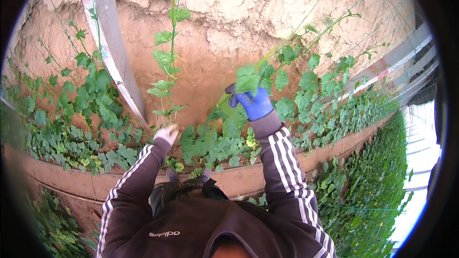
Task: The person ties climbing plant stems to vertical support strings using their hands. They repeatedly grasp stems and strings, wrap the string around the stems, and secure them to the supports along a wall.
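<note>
My right hand (251, 102), in a blue glove with dark fingertips, is closed around the green stem of a climbing vine (267, 55) that leans up to the right along a string. A broad leaf (247, 79), blurred by motion, covers part of the fingers. My left hand (168, 134), in a pale glove, is low at the foot of another vine (165, 86), which climbs a green string (174, 25). Its fingertips are close together near the stem; whether they pinch anything cannot be told.
A cracked earthen wall (244, 10) rises in front. A grey and white post (114, 50) slants down at the left, with leafy vines (96, 82) beside it. A low brick-coloured border (229, 179) runs past my shoes (172, 174). Dense plants (365, 175) grow at the right.
</note>
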Demonstrator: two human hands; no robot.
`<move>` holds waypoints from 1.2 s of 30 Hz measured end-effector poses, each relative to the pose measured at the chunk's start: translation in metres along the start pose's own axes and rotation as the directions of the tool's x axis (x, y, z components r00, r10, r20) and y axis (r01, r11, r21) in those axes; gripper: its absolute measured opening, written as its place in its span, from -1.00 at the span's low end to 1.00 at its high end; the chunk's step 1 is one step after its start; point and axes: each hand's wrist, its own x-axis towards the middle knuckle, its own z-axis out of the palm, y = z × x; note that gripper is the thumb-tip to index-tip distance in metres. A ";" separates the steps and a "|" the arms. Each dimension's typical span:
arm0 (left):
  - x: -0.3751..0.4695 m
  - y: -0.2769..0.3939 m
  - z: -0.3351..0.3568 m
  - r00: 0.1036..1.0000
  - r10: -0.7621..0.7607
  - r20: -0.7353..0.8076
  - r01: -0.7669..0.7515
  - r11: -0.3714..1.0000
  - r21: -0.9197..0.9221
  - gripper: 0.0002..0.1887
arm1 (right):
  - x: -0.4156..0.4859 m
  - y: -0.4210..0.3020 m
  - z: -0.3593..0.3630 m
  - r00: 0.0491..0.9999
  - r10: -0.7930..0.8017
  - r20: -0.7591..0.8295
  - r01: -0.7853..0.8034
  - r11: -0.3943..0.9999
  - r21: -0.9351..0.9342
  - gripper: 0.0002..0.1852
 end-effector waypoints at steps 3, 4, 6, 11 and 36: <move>0.015 0.118 -0.043 0.725 0.593 -0.350 -0.649 0.758 -0.059 -0.77 | 0.004 0.009 0.013 0.996 -0.002 0.085 0.014 0.989 -0.148 -0.77; 0.013 0.149 -0.056 0.688 0.639 -0.343 -0.691 0.721 -0.043 -0.76 | 0.005 0.012 0.019 0.993 -0.034 0.116 0.054 0.983 -0.174 -0.77; 0.015 0.198 -0.070 0.685 0.684 -0.251 -0.725 0.672 -0.149 -0.79 | 0.012 0.018 0.031 0.984 -0.062 0.166 0.091 0.981 -0.172 -0.81; 0.029 0.228 -0.070 0.685 0.705 -0.183 -0.722 0.626 -0.295 -0.93 | 0.019 0.028 0.037 0.966 -0.122 0.227 0.190 0.933 -0.306 -0.84; 0.010 0.237 -0.088 0.940 0.308 -0.145 -0.315 0.627 -0.712 -0.90 | 0.172 -0.058 -0.060 0.981 -0.148 -0.122 0.053 0.820 -0.570 -0.76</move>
